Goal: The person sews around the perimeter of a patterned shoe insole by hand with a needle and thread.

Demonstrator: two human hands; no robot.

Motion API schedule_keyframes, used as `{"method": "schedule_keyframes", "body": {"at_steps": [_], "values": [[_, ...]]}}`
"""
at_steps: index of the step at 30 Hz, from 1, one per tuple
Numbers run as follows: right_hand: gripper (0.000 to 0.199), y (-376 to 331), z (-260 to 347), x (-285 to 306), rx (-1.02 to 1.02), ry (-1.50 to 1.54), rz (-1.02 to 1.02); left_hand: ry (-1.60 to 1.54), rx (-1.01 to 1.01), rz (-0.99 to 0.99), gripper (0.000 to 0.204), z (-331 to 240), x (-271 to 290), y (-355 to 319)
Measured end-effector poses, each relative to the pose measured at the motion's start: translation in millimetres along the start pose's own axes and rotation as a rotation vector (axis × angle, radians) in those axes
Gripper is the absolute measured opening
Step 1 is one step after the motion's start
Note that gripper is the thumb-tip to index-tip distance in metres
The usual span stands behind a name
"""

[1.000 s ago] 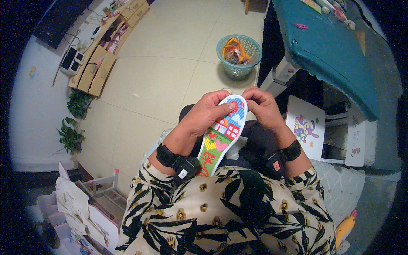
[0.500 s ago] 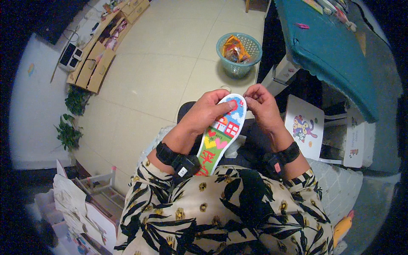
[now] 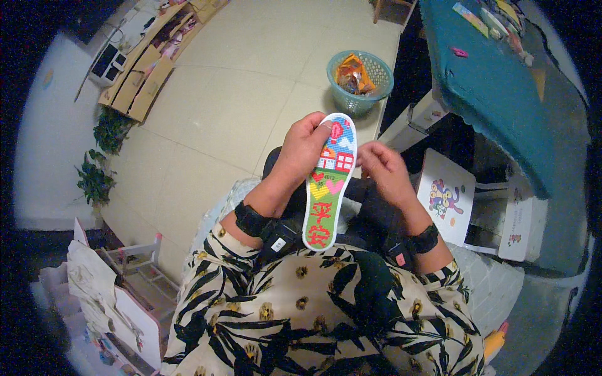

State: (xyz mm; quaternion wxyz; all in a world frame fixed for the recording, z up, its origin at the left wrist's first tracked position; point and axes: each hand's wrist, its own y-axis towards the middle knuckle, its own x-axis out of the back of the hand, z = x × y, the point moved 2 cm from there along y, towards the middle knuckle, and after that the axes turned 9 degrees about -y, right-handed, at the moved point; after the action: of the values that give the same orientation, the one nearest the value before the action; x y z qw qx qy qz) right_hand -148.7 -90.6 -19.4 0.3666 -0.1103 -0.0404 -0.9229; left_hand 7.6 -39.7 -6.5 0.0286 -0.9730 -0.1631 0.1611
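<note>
A single pale tiled floor (image 3: 251, 94) runs beyond and to the left of the insole (image 3: 325, 178), which serves here as the landmark. One table under a teal cloth (image 3: 501, 100) stands far to its right, and one wooden cabinet (image 3: 141, 81) with its fronts pulled open stands far to its left. One white chair (image 3: 446, 194), printed with cartoon animals, is to the insole's right; two leafy plants (image 3: 100, 156) are well to its left. One perforated basket (image 3: 359, 104) sits beyond its toe end, with orange packaging (image 3: 355, 72) inside. The one insole is upright above the lap, bearing three stitched hearts, one red balloon and two red characters. Of two hands, the left hand (image 3: 302, 149) grips the insole's upper left edge, thumb on the face; the right hand (image 3: 384, 169), fingers bent, is just beside its right edge, and I cannot tell whether it pinches anything or touches the edge. Two black wristbands (image 3: 252, 220) flank the insole, one per wrist. Smallest, one pink object (image 3: 459, 52) lies on the cloth, beyond and right. Compared with half a second ago, the right hand has dropped from the toe end, the insole stands straighter, and its lower end, then partly hidden, shows whole.
</note>
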Motion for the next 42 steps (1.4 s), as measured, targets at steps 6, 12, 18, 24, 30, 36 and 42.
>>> {"method": "schedule_keyframes", "body": {"at_steps": [6, 12, 18, 24, 30, 36, 42], "values": [[0.017, -6, -5, -13, -0.162, -0.016, 0.184, 0.035, -0.14, -0.067, 0.018, -6, 4, -3], [0.015, -10, -9, -11, -0.187, 0.132, 0.188, -0.14, -0.089, -0.045, 0.017, 2, 5, -5], [0.016, -10, -19, -7, -0.183, 0.244, 0.219, -0.168, -0.048, -0.035, 0.017, 5, 6, -4], [0.018, -12, -26, -5, -0.211, 0.348, 0.215, -0.161, -0.012, -0.038, 0.018, 7, 4, -3], [0.017, -20, -34, 5, -0.208, 0.265, 0.179, -0.161, 0.06, -0.035, 0.019, 29, 3, 1], [0.013, -20, -31, 22, 0.067, -0.215, -0.123, 0.008, 0.047, -0.082, 0.02, 27, -8, 3], [0.014, -8, 40, 48, 0.432, -0.576, -0.375, 0.258, -0.124, 0.097, 0.019, 12, -35, 8]]}}
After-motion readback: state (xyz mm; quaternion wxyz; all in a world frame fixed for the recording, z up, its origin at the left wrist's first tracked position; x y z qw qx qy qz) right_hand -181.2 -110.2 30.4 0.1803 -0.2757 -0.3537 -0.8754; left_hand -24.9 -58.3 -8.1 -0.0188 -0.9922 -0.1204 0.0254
